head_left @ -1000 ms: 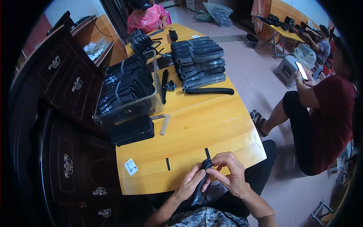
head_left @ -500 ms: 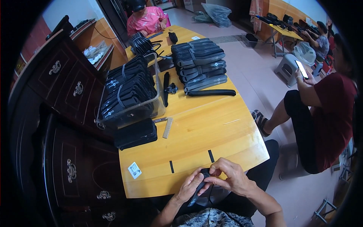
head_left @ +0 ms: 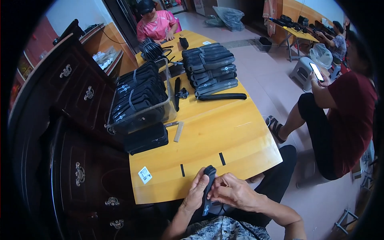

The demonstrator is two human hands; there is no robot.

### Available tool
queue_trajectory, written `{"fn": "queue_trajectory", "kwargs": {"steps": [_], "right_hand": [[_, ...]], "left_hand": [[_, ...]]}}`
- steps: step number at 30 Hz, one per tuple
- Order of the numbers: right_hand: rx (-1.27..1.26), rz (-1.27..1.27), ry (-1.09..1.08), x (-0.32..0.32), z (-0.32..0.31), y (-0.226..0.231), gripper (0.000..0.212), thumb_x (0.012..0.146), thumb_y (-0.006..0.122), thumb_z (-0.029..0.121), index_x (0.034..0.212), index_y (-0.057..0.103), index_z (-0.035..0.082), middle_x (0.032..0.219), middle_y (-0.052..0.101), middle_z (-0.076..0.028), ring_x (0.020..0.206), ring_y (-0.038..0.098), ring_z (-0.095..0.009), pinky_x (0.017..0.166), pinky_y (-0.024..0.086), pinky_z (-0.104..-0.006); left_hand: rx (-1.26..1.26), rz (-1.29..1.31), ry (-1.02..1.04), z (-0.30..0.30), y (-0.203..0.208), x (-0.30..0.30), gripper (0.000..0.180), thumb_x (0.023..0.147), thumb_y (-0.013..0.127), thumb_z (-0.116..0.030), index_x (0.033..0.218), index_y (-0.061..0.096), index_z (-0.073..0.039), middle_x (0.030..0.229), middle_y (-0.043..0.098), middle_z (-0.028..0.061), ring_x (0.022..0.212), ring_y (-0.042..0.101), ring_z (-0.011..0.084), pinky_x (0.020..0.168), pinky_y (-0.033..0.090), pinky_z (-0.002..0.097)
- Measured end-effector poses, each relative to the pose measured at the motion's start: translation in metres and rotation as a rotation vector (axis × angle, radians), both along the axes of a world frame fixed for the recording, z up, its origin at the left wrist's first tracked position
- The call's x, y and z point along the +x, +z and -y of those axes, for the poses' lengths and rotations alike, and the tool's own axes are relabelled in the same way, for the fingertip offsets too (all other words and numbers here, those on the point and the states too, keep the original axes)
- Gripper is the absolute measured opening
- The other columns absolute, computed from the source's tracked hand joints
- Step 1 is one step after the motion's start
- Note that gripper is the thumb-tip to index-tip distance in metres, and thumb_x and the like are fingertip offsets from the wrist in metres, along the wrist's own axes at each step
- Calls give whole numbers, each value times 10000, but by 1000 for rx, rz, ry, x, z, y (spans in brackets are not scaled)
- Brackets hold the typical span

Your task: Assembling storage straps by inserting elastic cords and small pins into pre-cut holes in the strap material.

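A black padded strap [head_left: 209, 176] stands upright in front of me, folded double, with a small pale mark near its lower end. My left hand [head_left: 196, 193] is closed round its left side, thumb along the face. Against its right edge, my right hand [head_left: 236, 193] pinches with bent fingers; what lies between the fingertips is partly hidden. A thin black cord hangs below the right hand. Just beyond the hands, two short black strips [head_left: 222, 159] lie apart on the yellow wooden table [head_left: 200, 138].
A clear plastic bin [head_left: 140, 126] of bundled black straps stands at left, with a black stack [head_left: 147, 139] before it. More bundled straps [head_left: 210, 66] are piled at centre back. A person in pink [head_left: 160, 25] sits opposite; another in dark red [head_left: 352, 120] holds a phone at right.
The strap has risen and turned more upright. My right hand has slid from its upper end down to its right edge. The person in pink has shifted their hands.
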State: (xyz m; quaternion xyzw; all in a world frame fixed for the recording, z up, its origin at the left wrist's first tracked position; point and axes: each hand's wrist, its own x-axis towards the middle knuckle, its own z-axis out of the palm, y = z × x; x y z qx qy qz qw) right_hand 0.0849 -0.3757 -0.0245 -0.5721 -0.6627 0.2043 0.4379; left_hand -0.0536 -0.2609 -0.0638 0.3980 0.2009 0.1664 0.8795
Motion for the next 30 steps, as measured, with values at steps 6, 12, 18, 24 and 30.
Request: {"fn": "queue_trajectory", "kwargs": {"steps": [6, 12, 18, 24, 30], "right_hand": [[254, -99, -314, -3, 11, 26, 280, 795, 721, 157, 1029, 604, 57, 1099, 548, -133, 1022, 561, -287, 834, 483, -368], [288, 65, -173, -14, 13, 18, 380, 797, 700, 102, 1151, 582, 29, 1107, 562, -136, 1013, 568, -292, 827, 491, -365], [263, 6, -128, -24, 18, 19, 335, 790, 714, 141, 1072, 584, 15, 999, 568, -131, 936, 567, -292, 787, 485, -366], [201, -15, -84, -25, 17, 10, 313, 798, 713, 211, 993, 570, 13, 947, 555, -130, 894, 556, -300, 759, 477, -376], [195, 4, -106, -33, 27, -1, 301, 761, 738, 137, 998, 589, 25, 913, 591, -105, 879, 585, -289, 733, 498, -368]], "left_hand": [[131, 25, -33, 13, 19, -14, 397, 981, 468, -378, 1191, 489, -41, 795, 532, 3, 600, 457, 67, 515, 374, 185], [239, -41, 30, 32, 26, -24, 416, 995, 424, -390, 1216, 476, -42, 902, 543, 29, 604, 454, 63, 481, 357, 172], [184, -22, -14, 39, 21, -39, 442, 1000, 401, -400, 1258, 449, -44, 959, 557, 37, 623, 470, 65, 454, 354, 175], [133, -99, -28, 46, 13, -47, 431, 1006, 373, -416, 1190, 471, -39, 854, 557, 43, 591, 481, 74, 437, 337, 179], [5, -132, 22, 57, 4, -45, 397, 1008, 365, -421, 1089, 495, -55, 749, 528, 40, 513, 434, 75, 415, 318, 176]]}}
